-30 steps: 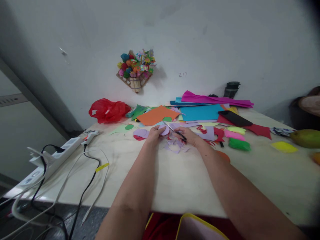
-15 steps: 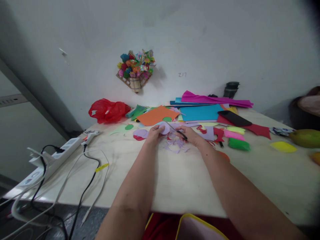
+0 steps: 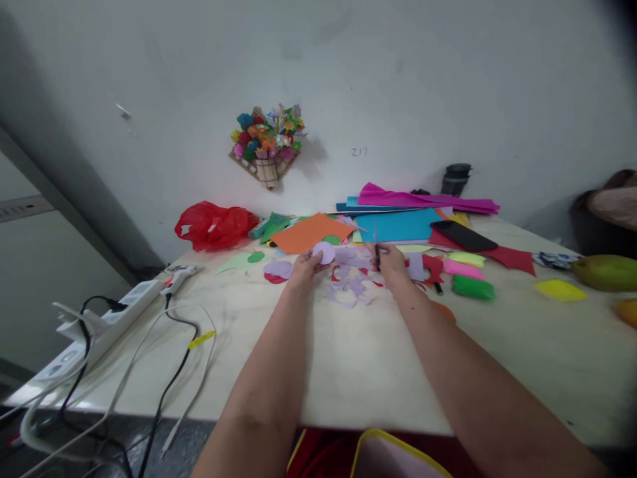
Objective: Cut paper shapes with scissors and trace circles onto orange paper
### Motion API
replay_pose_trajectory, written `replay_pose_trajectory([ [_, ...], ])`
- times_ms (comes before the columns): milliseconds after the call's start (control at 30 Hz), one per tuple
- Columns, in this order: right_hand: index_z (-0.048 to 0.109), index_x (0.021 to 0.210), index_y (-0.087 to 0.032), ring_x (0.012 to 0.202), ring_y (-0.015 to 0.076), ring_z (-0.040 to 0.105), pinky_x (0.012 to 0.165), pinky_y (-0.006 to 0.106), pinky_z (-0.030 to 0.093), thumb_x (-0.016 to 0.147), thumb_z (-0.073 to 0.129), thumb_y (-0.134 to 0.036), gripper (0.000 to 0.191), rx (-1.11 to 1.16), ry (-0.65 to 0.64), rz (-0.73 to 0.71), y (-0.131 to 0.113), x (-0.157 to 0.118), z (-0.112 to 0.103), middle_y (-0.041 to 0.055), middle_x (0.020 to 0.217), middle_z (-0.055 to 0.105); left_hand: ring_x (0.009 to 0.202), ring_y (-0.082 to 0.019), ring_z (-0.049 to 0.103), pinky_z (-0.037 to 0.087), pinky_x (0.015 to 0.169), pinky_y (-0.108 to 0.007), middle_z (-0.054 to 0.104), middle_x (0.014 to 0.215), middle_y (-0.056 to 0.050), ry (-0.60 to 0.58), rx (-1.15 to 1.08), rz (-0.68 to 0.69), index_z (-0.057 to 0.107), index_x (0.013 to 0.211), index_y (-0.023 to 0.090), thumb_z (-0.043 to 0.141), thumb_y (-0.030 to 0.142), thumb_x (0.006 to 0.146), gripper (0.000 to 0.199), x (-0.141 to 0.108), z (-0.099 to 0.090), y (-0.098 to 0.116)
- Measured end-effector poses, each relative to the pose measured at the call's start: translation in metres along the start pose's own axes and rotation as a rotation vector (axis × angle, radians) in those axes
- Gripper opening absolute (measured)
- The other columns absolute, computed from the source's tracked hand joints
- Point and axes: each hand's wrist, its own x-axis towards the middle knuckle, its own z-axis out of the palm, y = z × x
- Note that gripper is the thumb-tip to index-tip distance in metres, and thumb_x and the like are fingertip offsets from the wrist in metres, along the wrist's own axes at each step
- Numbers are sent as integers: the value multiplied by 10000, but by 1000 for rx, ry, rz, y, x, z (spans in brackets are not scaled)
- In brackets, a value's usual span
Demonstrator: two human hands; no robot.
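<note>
One lilac disc (image 3: 324, 252) sits pinched between the thumb and fingers of the left hand (image 3: 304, 267), its face turned toward the viewer, above the middle of the pale counter (image 3: 368, 358). The right hand (image 3: 389, 263), just across from it, has its grip closed around the dark handles of the scissors (image 3: 377, 256); the blades point away from the body, toward the blue sheet (image 3: 398, 226), apart from the disc. Whether the blades are parted cannot be told, as they are blurred. Between and below the two hands lie curled lilac scraps (image 3: 343, 294), with small red bits among them. Beside the left hand, lilac rounds (image 3: 279, 268) overlap red pieces (image 3: 273, 279). Beyond, an orange sheet (image 3: 308, 234) bears a green disc (image 3: 331, 239) near its right edge. Behind the blue sheet extends a magenta sheet (image 3: 428, 200); a black phone (image 3: 462, 235) rests partly on a dark red sheet (image 3: 515, 259). To the right are pink (image 3: 462, 269) and green (image 3: 472, 287) packets, with a green fruit (image 3: 604, 273) farther along. At left are a crumpled red bag (image 3: 216, 227) and a white power strip (image 3: 117, 318) with cables; a colourful bouquet (image 3: 267, 143) hangs on the wall.
</note>
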Motion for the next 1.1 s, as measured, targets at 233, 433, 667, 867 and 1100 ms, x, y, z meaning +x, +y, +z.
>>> replay_pose_trajectory([
  [233, 549, 789, -203, 354, 101, 459, 327, 226, 347, 645, 648, -427, 284, 132, 2, 49, -14, -9, 1, -28, 481, 539, 721, -196, 647, 513, 660, -297, 663, 788, -92, 21, 10, -1, 557, 754, 119, 722, 285, 645, 258, -1, 0, 2],
  [433, 487, 749, -194, 399, 102, 494, 297, 198, 254, 696, 590, -463, 293, 352, -71, 151, -22, -15, -1, 0, 535, 570, 680, -168, 630, 500, 684, -300, 653, 747, -72, 69, 21, 20, 593, 729, 116, 740, 312, 602, 276, 1, 0, 3],
  [667, 502, 738, -172, 411, 64, 452, 307, 159, 238, 754, 547, -473, 305, 665, -395, 397, -30, -20, -11, -28, 516, 515, 597, -143, 607, 461, 644, -272, 608, 631, -4, 556, 234, 213, 612, 750, 155, 643, 345, 670, 209, 9, -24, 18],
  [867, 517, 773, -171, 387, 81, 480, 304, 167, 266, 699, 633, -433, 295, 383, -352, 243, -21, -17, -6, -8, 521, 565, 848, -241, 583, 410, 722, -336, 640, 786, -66, 977, 951, 113, 623, 770, 216, 572, 346, 737, 144, -8, -33, 33],
  [1100, 561, 739, -160, 301, 62, 417, 295, 174, 304, 653, 685, -352, 244, 98, -296, 47, -25, -19, 2, -40, 410, 511, 1174, -367, 320, 198, 956, -497, 540, 1148, -169, 1087, 1146, 46, 614, 876, 160, 641, 287, 670, 244, -18, -30, 34],
])
